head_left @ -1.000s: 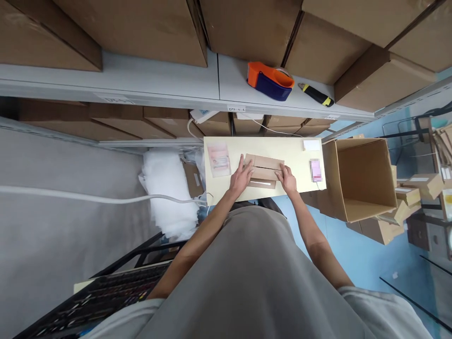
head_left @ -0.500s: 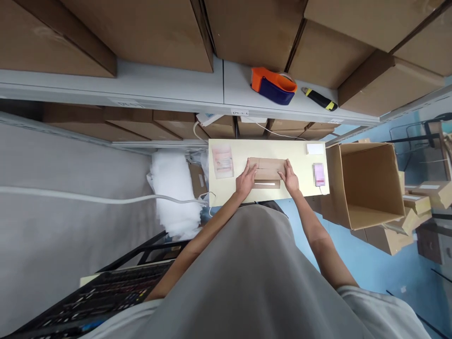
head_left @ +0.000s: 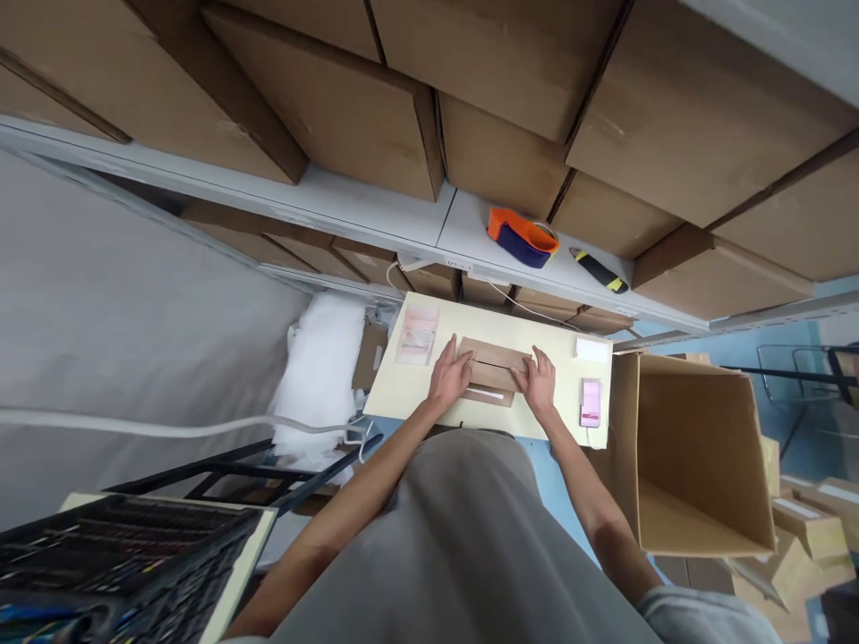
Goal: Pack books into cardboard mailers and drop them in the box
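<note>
Fingers (head_left: 463, 360) flank the carton (head_left: 493, 352), seemingly touching its ends.

Cream table (head_left: 463, 322) bears 1 cardboard box (head_left: 497, 353), pinkish packet (head_left: 417, 335), white slip (head_left: 591, 349), phone (head_left: 591, 402).

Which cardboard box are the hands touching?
The small rectangular brown cardboard box on the cream table: the left hand touches one end, the right hand the other. No hand touches the big open brown cardboard box or any other.
</note>
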`<state>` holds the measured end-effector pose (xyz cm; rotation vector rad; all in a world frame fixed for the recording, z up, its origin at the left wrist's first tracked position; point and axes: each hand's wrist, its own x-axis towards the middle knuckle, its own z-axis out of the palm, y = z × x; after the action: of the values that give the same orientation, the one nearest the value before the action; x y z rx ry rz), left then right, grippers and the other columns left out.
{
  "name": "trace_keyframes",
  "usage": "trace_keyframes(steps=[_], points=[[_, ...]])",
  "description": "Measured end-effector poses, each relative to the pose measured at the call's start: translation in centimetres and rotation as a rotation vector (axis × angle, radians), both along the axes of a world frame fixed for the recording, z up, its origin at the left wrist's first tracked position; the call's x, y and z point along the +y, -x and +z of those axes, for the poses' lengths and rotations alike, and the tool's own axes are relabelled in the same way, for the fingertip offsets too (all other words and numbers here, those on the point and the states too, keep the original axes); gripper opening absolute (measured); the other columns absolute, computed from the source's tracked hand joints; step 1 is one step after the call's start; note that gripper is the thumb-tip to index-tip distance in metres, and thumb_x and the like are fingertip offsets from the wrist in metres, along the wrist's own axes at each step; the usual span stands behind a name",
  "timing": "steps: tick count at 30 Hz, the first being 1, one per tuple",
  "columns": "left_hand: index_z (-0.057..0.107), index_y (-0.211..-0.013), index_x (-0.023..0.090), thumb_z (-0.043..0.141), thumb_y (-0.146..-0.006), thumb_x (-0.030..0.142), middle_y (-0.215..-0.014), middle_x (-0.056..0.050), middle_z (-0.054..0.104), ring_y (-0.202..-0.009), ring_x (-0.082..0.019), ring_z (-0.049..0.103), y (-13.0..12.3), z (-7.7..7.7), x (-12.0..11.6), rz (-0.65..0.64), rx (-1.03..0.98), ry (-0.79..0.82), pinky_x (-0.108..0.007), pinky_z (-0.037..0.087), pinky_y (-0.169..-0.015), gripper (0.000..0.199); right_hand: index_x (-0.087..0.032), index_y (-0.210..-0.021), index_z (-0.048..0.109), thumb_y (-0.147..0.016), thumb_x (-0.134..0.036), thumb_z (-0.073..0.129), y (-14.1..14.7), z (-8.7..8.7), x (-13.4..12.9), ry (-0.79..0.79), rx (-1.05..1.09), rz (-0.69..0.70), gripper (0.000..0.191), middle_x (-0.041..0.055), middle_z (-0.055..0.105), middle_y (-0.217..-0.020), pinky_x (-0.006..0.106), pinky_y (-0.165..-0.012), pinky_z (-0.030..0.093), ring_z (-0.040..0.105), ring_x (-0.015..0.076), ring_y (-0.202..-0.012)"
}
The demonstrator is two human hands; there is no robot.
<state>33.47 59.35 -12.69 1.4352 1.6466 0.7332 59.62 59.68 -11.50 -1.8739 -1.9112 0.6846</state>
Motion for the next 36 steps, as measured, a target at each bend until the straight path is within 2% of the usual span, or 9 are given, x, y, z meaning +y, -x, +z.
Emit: trace_keyframes(steps=[2,7,11,14,18,22,27,30,36], points=[[0.085,-0.120,0.026,0.067,-0.100,0.045,-0.182,-0.010,0.047,-0.175,-0.046,0.027,-1.3,2.4,2.6,0.043,0.009,-0.113,-0.068,0.023,-0.143,0.033,-0.023,-0.143,0.068,-0.112,-0.062,0.052,0.3,3.7,4.3,-0.103,0.068,0.025,0.051,0.0242,0.056,-0.170,0.075,-0.138,0.032,0.043,0.0435,-0.167],[0.082,-0.127,0.024,0.062,-0.106,0.035,-0.173,-0.013,0.055,-0.171,-0.038,0.035,-4.6,11.8,11.3,0.128,-0.147,-0.453,-0.060,0.023,-0.145,0.031,-0.025,-0.164,0.047,-0.114,-0.052,0.044,3.7,13.0,17.3,-0.264,0.226,0.189,0.057,0.0184,0.042,-0.178,0.076,-0.142,0.019,0.019,0.0419,-0.176],[0.081,-0.128,0.023,0.067,-0.102,0.029,-0.166,-0.013,0.059,-0.165,-0.038,0.043,-5.4,17.6,14.1,0.166,-0.250,-0.541,-0.056,0.029,-0.143,0.030,-0.010,-0.152,0.054,-0.102,-0.035,0.060,6.7,15.4,23.2,-0.270,0.116,0.191,0.057,0.0305,0.053,-0.165,0.082,-0.139,0.015,0.028,0.0519,-0.170],[0.081,-0.126,0.023,0.066,-0.102,0.028,-0.158,-0.014,0.065,-0.158,-0.037,0.051,-5.0,18.5,12.9,0.172,-0.295,-0.516,-0.055,0.033,-0.141,0.028,-0.011,-0.141,0.060,-0.096,-0.027,0.067,7.0,15.7,24.1,-0.246,0.183,0.183,0.047,0.0308,0.062,-0.152,0.079,-0.139,0.019,0.037,0.0511,-0.165],[0.078,-0.130,0.022,0.067,-0.105,0.034,-0.142,-0.014,0.073,-0.140,-0.034,0.066,-4.0,17.7,9.0,0.207,-0.403,-0.446,-0.051,0.046,-0.131,0.030,-0.021,-0.135,0.060,-0.099,-0.042,0.074,6.6,17.2,20.1,-0.139,0.384,0.212,0.044,0.0207,0.071,-0.135,0.072,-0.134,0.037,0.052,0.0479,-0.154],[0.073,-0.132,0.023,0.070,-0.105,0.046,-0.128,-0.013,0.073,-0.118,-0.028,0.074,-3.0,17.7,3.9,0.303,-0.472,-0.455,-0.045,0.061,-0.112,0.035,-0.030,-0.129,0.060,-0.104,-0.066,0.069,8.0,18.3,11.0,-0.070,0.664,0.255,0.044,0.0097,0.072,-0.129,0.058,-0.127,0.053,0.068,0.0365,-0.135],[0.075,-0.123,0.027,0.074,-0.104,0.056,-0.122,-0.011,0.072,-0.120,-0.029,0.071,-1.2,18.3,-1.9,0.354,-0.392,-0.414,-0.047,0.060,-0.115,0.034,-0.032,-0.136,0.062,-0.104,-0.075,0.067,11.1,18.5,1.4,-0.014,0.841,0.173,0.054,0.0087,0.073,-0.131,0.052,-0.128,0.054,0.070,0.0318,-0.135],[0.075,-0.118,0.027,0.073,-0.105,0.055,-0.117,-0.010,0.073,-0.115,-0.028,0.072,0.3,18.2,-3.9,0.302,-0.386,-0.387,-0.045,0.062,-0.110,0.032,-0.032,-0.143,0.063,-0.102,-0.079,0.066,12.3,18.7,-0.9,0.047,0.857,0.158,0.062,0.0096,0.075,-0.137,0.054,-0.131,0.052,0.069,0.0321,-0.140],[0.077,-0.112,0.025,0.075,-0.104,0.051,-0.109,-0.008,0.076,-0.104,-0.025,0.073,3.3,18.2,-5.2,0.158,-0.327,-0.463,-0.041,0.063,-0.099,0.027,-0.026,-0.138,0.070,-0.101,-0.082,0.067,13.0,18.5,-2.0,0.058,0.827,0.201,0.067,0.0103,0.081,-0.134,0.050,-0.120,0.060,0.076,0.0318,-0.128]])
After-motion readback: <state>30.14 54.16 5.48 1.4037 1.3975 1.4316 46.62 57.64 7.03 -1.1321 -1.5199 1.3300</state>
